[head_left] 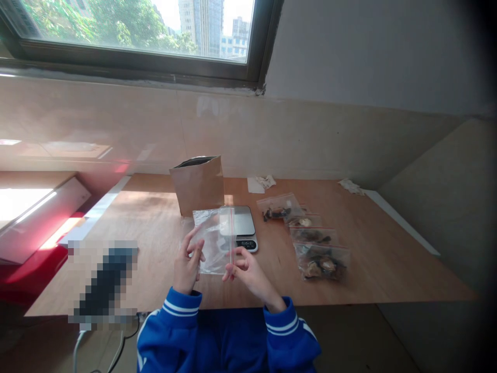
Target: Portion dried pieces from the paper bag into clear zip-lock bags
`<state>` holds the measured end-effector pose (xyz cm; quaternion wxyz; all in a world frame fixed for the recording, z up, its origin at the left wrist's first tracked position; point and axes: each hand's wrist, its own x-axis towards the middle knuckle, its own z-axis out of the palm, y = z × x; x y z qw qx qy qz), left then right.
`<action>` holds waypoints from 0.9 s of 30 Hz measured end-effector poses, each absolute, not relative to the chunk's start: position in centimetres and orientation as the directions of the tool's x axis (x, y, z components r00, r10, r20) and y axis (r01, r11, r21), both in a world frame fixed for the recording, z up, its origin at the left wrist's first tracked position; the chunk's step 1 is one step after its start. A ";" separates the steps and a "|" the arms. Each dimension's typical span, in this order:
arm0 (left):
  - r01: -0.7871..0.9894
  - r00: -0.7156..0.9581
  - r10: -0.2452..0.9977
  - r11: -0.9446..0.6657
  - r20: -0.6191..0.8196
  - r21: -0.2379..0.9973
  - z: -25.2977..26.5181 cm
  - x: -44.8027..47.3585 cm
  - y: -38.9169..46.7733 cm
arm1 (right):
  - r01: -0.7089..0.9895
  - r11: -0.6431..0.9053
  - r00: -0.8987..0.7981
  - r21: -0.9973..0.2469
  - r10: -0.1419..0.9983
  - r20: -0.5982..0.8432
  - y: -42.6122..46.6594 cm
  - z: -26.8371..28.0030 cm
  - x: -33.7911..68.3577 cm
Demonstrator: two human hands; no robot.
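A clear zip bag (213,241) with a red line along its right edge is held up in front of me; it looks flat, with no contents visible. My left hand (187,265) grips its left side, thumb and fingers curled around the plastic. At the zip edge, my right hand (246,272) pinches the lower right part. Behind the bag, partly covered by it, lies a white kitchen scale (244,223) with a metal plate and a dark display. A brown paper bag (200,186) stands upright with its top open, just beyond the zip bag.
Several filled zip bags (322,261) with dark and pale dried pieces lie overlapping to the right. White scraps (266,182) rest near the wall. A pixelated dark object (106,282) with cables lies at left on the wooden table (380,259).
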<state>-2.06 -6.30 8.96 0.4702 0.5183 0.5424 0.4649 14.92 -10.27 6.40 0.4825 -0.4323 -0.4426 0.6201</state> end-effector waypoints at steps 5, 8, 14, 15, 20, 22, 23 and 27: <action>0.156 0.007 1.000 0.008 -0.009 0.988 9.0 -2.3 -6.1 | -0.182 -0.163 -0.219 -0.970 0.968 -0.121 -10.0 5.8 15.2; 0.198 0.007 1.000 -0.009 0.008 0.980 8.8 -2.5 -5.9 | -0.175 -0.172 -0.249 -0.969 0.960 -0.125 -9.9 5.5 15.4; 0.246 -0.120 0.992 -0.001 0.032 0.969 9.4 -4.2 -5.0 | -0.095 -0.126 -0.106 -0.987 0.988 -0.116 -9.6 3.5 17.0; 0.230 -0.120 0.992 -0.008 0.036 0.973 9.5 -4.6 -4.8 | -0.057 -0.103 -0.033 -0.993 0.994 -0.102 -9.5 2.9 17.5; 0.176 -0.062 0.998 -0.012 0.023 0.984 8.9 -6.0 -3.7 | 0.409 0.010 0.347 -0.912 0.923 0.166 -6.8 0.2 21.7; 0.210 -0.037 0.999 0.000 0.008 0.978 7.9 -6.3 -3.3 | 0.644 0.038 0.372 -0.764 0.857 0.356 -4.9 -0.1 23.4; 0.244 -0.029 1.000 0.008 0.000 0.970 7.4 -6.4 -3.1 | 0.731 0.032 0.354 -0.681 0.836 0.419 -3.9 -0.2 24.2; 0.388 -0.024 1.000 0.026 -0.018 0.921 5.6 -6.8 -2.7 | 0.910 -0.081 0.271 -0.406 0.859 0.435 -0.6 -0.8 26.0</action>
